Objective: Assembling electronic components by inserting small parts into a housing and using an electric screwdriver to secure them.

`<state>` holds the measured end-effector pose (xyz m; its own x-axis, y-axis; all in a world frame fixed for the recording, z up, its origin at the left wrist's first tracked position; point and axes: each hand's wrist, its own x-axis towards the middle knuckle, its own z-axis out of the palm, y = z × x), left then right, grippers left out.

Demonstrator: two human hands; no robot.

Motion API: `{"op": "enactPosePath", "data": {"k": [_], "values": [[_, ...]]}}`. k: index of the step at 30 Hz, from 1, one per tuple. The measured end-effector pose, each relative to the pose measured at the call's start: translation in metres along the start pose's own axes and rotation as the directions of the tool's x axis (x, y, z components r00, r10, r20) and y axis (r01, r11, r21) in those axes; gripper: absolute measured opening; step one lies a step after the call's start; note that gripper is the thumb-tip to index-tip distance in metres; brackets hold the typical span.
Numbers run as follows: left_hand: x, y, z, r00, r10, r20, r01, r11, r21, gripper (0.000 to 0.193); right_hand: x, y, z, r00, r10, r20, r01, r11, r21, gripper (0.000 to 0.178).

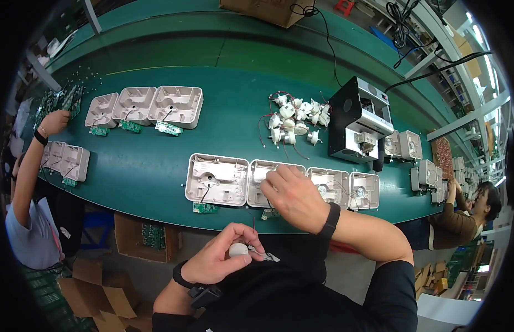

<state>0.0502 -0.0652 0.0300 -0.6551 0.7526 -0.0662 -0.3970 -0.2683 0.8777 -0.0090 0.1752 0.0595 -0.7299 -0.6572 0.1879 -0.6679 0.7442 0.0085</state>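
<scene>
In my left hand (223,253), held near my body below the table edge, the fingers are curled round a small white rounded plastic part (238,250) with a thin wire. My right hand (294,193) reaches into a light grey plastic housing (258,170), second from left in the front row. Its fingers are bent together; whatever they grip is hidden beneath them. At the left end of that row, another open housing (219,176) has a green circuit board (205,208) hanging from a black wire. On the right are two more housings (335,193) (371,198) with round parts inside.
White round parts (290,119) with red and black wires lie heaped on the green table (157,152). Beside them stands a black-and-silver machine (361,119). Three housings (136,105) sit far left. Co-workers work at both ends; one hand (55,122) touches circuit boards. Cardboard boxes (124,235) stand below.
</scene>
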Motion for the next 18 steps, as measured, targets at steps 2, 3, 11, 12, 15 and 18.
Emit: {"op": "enactPosePath", "data": {"k": [2, 3, 11, 12, 15, 18], "values": [[0.0, 0.001, 0.0, 1.0, -0.021, -0.006, 0.02, 0.988, -0.151, 0.042, 0.001, 0.002, -0.003, 1.0, 0.001, -0.011, -0.001, 1.0, 0.021, 0.013], [-0.001, 0.002, 0.001, 0.999, -0.032, -0.01, 0.028, 0.974, -0.225, 0.042, 0.001, 0.004, -0.006, 1.0, 0.001, -0.021, 0.0, 0.999, 0.043, 0.017], [0.011, 0.004, 0.008, 0.998, 0.05, 0.047, -0.034, 0.955, -0.294, 0.041, -0.007, -0.018, -0.065, 0.998, 0.051, -0.043, -0.006, 0.71, 0.704, 0.027], [0.012, 0.003, 0.009, 0.997, 0.049, 0.054, -0.031, 0.956, -0.291, 0.041, -0.01, -0.02, -0.066, 1.0, 0.012, 0.027, -0.029, 0.582, 0.813, 0.026], [0.017, -0.001, 0.01, 0.994, 0.075, 0.083, -0.041, 0.933, -0.358, 0.039, -0.023, -0.004, -0.059, 1.0, 0.02, 0.022, -0.03, 0.695, 0.718, 0.018], [0.021, 0.002, 0.013, 1.0, 0.018, -0.016, -0.023, 0.927, -0.374, 0.039, -0.03, 0.003, -0.068, 0.999, 0.042, 0.009, -0.037, 0.741, 0.67, 0.012]]}}
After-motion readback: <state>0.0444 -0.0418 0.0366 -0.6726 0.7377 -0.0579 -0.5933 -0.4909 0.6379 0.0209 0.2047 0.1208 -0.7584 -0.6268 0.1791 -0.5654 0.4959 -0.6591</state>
